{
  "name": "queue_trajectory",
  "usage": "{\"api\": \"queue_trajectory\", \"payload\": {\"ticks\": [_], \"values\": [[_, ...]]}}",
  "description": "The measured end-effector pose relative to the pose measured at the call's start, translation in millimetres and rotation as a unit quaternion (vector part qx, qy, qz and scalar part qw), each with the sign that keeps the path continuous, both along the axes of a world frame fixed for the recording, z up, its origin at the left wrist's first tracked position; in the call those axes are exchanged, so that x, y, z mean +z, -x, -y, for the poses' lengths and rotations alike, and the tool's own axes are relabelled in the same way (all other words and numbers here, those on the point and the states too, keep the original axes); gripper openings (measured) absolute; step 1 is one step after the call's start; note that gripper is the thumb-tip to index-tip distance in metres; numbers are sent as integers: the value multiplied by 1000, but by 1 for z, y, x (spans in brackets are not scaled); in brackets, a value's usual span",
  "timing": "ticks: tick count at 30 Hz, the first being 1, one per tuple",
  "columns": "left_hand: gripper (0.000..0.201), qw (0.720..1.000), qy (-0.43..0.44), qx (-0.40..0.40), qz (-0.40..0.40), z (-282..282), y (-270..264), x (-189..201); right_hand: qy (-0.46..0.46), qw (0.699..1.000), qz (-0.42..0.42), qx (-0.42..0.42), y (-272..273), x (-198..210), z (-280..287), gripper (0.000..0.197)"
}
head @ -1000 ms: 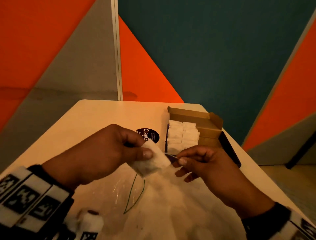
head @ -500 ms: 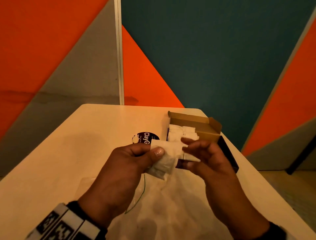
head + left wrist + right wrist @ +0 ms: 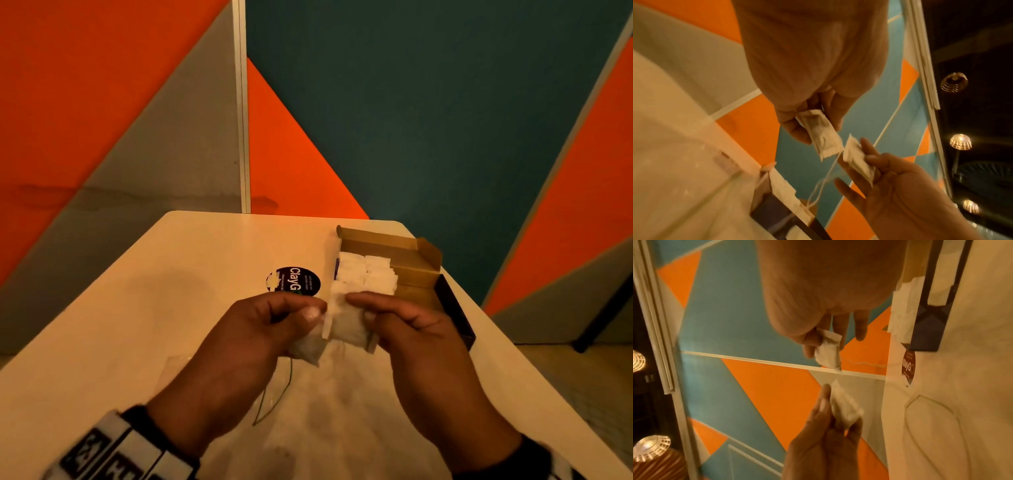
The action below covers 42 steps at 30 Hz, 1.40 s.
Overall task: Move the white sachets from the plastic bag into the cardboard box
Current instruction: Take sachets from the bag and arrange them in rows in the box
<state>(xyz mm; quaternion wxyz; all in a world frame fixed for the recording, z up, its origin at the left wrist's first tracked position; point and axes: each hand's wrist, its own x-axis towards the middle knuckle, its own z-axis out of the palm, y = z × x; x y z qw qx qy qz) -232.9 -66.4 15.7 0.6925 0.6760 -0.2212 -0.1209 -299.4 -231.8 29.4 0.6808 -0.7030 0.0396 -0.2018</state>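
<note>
A small white paper sachet (image 3: 821,135) is pinched by the left hand (image 3: 253,339), another (image 3: 828,352) by the right hand (image 3: 411,329), near the open brown cardboard box (image 3: 404,270). Seemingly light and soft; the sealed edges are best gripped.

Two hands holding white sachets above the table

The left hand (image 3: 807,91) is reaching down from the top of the frame, pinching a white sachet (image 3: 821,133) between thumb and fingers, while the right hand (image 3: 900,191) is coming in from the lower right with a second sachet (image 3: 858,159) lying against its fingers (image 3: 869,147). The two sachets are sitting just beside each other, and a thin white string (image 3: 826,180) is hanging under them. Below, the cardboard box (image 3: 777,209) is resting on the pale table (image 3: 659,129), with more white sachets (image 3: 783,186) showing at its rim.
</note>
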Motion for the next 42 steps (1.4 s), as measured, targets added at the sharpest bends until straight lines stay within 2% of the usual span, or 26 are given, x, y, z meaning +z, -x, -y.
{"api": "queue_trajectory", "payload": {"ticks": [2,4,6,7,9,12,16,21,26,29,31,34,35,37,39,42], "values": [[20,994,-75,51,57,-11,-8,3,25,998,-24,-46,-3,-1,8,44],[27,977,-155,74,123,-19,-13,12,75,995,-38,-49,-6,-1,10,46],[42,961,-212,54,167,-23,-15,21,111,992,-53,-5,-9,-4,7,52],[50,952,-242,39,184,-23,-14,26,130,989,-66,33,-9,-6,3,47],[64,926,-301,13,226,-20,-12,35,169,975,-110,98,-10,-9,-6,20],[71,887,-361,-7,289,-14,-7,47,223,956,-148,120,-13,-12,-15,17],[65,853,-402,-11,331,-12,-8,54,233,957,-153,74,-16,-16,-12,15],[55,846,-422,-2,325,-18,-20,53,220,963,-143,59,-17,-17,4,15],[22,827,-470,-4,308,-26,-37,48,239,962,-124,49,-20,-18,21,16],[17,850,-448,0,275,-34,-46,42,242,963,-116,33,-22,-18,29,15],[15,880,-409,-8,241,-39,-52,37,230,966,-115,22,-25,-19,32,14],[11,968,-219,-25,121,-36,-53,28,199,974,-106,11,-33,-23,31,14],[9,986,-145,-33,82,-32,-51,26,186,977,-104,11,-35,-24,28,14],[8,999,-17,-49,18,-22,-48,18,163,981,-104,18,-39,-28,19,14],[11,994,83,-51,-39,-10,-46,11,144,984,-103,31,-42,-30,12,15],[14,981,169,-41,-87,4,-47,4,133,985,-101,50,-43,-30,6,17]]}}
